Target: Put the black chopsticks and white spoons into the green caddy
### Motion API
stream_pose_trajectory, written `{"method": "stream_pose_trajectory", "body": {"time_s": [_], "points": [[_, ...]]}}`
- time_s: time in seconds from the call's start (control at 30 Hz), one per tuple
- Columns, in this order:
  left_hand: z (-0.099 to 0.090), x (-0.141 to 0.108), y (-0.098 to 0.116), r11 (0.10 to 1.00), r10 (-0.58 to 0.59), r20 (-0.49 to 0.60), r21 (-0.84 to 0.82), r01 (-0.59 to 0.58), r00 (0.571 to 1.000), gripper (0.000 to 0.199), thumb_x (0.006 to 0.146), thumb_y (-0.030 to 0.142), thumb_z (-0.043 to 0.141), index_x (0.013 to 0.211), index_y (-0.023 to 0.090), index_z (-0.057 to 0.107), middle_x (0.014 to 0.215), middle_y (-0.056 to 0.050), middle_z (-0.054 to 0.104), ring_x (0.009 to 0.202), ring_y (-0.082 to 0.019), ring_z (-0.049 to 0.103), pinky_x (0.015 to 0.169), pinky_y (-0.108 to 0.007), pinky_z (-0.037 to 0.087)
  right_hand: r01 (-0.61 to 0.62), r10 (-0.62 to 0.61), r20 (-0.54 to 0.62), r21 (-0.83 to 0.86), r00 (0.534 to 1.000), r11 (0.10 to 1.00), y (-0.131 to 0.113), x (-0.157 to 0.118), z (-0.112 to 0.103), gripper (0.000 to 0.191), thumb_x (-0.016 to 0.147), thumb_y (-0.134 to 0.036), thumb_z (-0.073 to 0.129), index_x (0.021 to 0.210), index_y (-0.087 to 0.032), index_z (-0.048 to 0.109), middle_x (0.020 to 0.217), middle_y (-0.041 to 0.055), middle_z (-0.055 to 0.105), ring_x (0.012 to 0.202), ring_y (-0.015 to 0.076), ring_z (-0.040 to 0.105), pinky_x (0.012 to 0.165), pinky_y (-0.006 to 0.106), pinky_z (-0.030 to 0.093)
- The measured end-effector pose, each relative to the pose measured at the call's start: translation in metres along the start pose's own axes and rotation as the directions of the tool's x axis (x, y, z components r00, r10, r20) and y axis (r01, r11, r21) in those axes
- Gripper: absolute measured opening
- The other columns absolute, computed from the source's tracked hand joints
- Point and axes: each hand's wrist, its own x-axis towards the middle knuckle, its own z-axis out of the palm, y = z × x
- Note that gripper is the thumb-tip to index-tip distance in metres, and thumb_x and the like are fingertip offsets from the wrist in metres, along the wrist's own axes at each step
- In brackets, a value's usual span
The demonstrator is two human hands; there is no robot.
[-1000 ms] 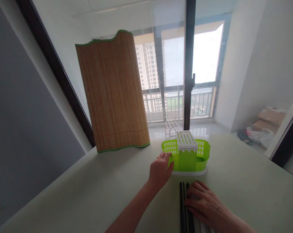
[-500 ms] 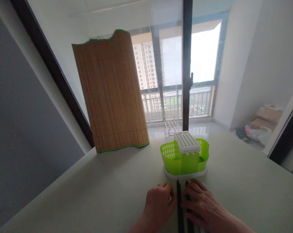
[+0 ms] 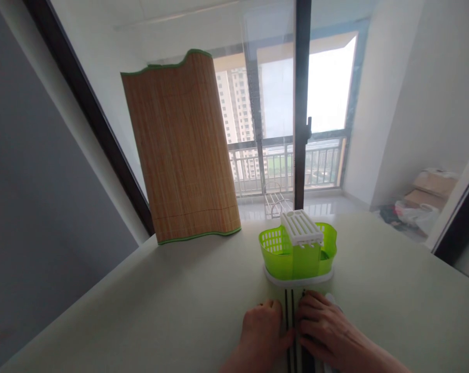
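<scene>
The left hand [image 3: 262, 331] and right hand [image 3: 330, 329], half-curled, flank dark chopsticks [image 3: 292, 305] near the green cutlery caddy [image 3: 306, 263]; whether they grip, I can't tell.

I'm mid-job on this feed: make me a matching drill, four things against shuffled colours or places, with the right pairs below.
Things:
1. Basket
2. Mat
3. Two thin dark sticks
4. Slotted lid

Colours or places:
A. Between the left hand and the right hand
B. White
C. Lime green
D. Brown with green edges

Pairs: 1-C, 2-D, 3-A, 4-B
</scene>
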Motion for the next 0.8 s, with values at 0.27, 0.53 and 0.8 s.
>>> {"method": "stream_pose_trajectory", "body": {"time_s": [0.27, 0.53, 0.8], "points": [[-0.002, -0.002, 0.003, 1.000, -0.013, -0.018, 0.022, 0.013, 1.000, 0.032, 0.073, 0.036, 0.055, 0.100, 0.019, 0.063, 0.098, -0.009, 0.069, 0.087, -0.028, 0.067, 0.075, -0.037, 0.053, 0.029, -0.028, -0.041, 0.034, 0.999, 0.999, -0.001, 0.003, 0.003, 0.014, 0.089, -0.024, 0.054, 0.076, -0.022, 0.056, 0.085, 0.0013, 0.063, 0.092, 0.0200, 0.052, 0.089, 0.037, 0.036], [-0.012, 0.010, -0.011, 0.976, -0.109, 0.012, 0.189, 0.105, 0.994, 0.035, 0.074, 0.002, 0.043, 0.099, 0.011, 0.066, 0.099, -0.016, 0.069, 0.090, -0.030, 0.068, 0.074, -0.039, 0.055, 0.007, -0.007, -0.003, -0.007, 1.000, 1.000, 0.003, 0.001, 0.005, 0.013, 0.090, -0.023, 0.054, 0.076, -0.021, 0.054, 0.088, 0.0008, 0.062, 0.093, 0.0202, 0.051, 0.087, 0.037, 0.035], [-0.030, 0.007, -0.033, 0.951, -0.040, 0.137, 0.311, -0.005, 0.990, 0.037, 0.072, -0.004, 0.043, 0.098, 0.005, 0.068, 0.093, -0.020, 0.071, 0.090, -0.033, 0.069, 0.076, -0.042, 0.055, -0.003, 0.004, 0.016, -0.056, 1.000, 0.998, 0.001, 0.002, 0.002, 0.012, 0.089, -0.022, 0.054, 0.077, -0.021, 0.054, 0.086, 0.0004, 0.061, 0.090, 0.0195, 0.050, 0.084, 0.036, 0.034]]}}
